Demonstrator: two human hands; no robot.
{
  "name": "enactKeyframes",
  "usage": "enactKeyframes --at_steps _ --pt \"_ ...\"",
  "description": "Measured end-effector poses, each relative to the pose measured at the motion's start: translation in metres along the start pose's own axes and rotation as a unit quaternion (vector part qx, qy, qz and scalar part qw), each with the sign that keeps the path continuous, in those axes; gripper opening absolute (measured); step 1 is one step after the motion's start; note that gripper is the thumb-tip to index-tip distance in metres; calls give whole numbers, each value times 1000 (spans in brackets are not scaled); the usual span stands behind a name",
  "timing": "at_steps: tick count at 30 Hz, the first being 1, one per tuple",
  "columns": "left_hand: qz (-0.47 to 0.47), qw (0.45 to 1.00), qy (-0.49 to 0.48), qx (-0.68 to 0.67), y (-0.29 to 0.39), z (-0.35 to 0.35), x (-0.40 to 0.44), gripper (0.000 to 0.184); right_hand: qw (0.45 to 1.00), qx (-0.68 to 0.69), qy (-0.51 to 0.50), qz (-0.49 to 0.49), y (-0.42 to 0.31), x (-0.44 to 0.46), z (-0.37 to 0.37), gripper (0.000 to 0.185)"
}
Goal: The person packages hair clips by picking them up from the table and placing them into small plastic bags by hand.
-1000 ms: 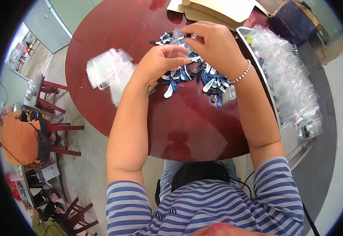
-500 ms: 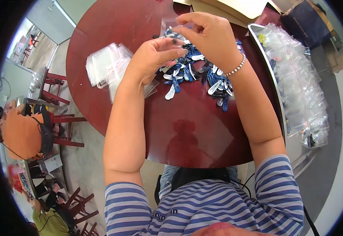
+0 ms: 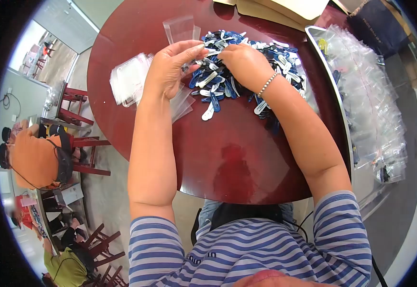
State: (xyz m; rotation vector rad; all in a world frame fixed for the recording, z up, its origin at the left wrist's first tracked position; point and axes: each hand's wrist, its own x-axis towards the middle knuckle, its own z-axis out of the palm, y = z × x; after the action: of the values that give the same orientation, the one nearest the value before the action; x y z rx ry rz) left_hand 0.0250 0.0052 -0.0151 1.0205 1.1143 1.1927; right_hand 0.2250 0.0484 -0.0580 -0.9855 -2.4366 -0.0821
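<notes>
My left hand is closed, thumb and fingers pinched, at the left side of a heap of snap hair clips in blue, white and black. A clear plastic bag sticks up behind its fingers and appears to be held by them. My right hand, with a beaded bracelet at the wrist, reaches into the heap. Its fingers are bent together on a clip there, and the fingertips are partly hidden. Flat empty clear bags lie stacked left of my left forearm, some of them under it.
The round dark-red table carries the heap. On the right, a white-rimmed tray holds many filled clear bags. A cardboard box stands at the far edge, a dark paper bag beyond it. Other people sit at left among stools.
My hands have moved apart. My left hand has shifted slightly left with the clear bag, and my right hand has come down from above into the clips.
</notes>
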Motion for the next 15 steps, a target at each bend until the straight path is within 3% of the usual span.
enactKeyframes --at_steps 7,9,15 --pt "-5 1000 0 12 -1 -1 1 27 987 97 13 129 13 -4 -20 14" --pt "-2 1000 0 13 0 -1 1 26 988 99 61 103 25 -4 -21 14" --pt "0 1000 1 -4 0 -3 2 26 976 203 4 74 6 3 -40 14"
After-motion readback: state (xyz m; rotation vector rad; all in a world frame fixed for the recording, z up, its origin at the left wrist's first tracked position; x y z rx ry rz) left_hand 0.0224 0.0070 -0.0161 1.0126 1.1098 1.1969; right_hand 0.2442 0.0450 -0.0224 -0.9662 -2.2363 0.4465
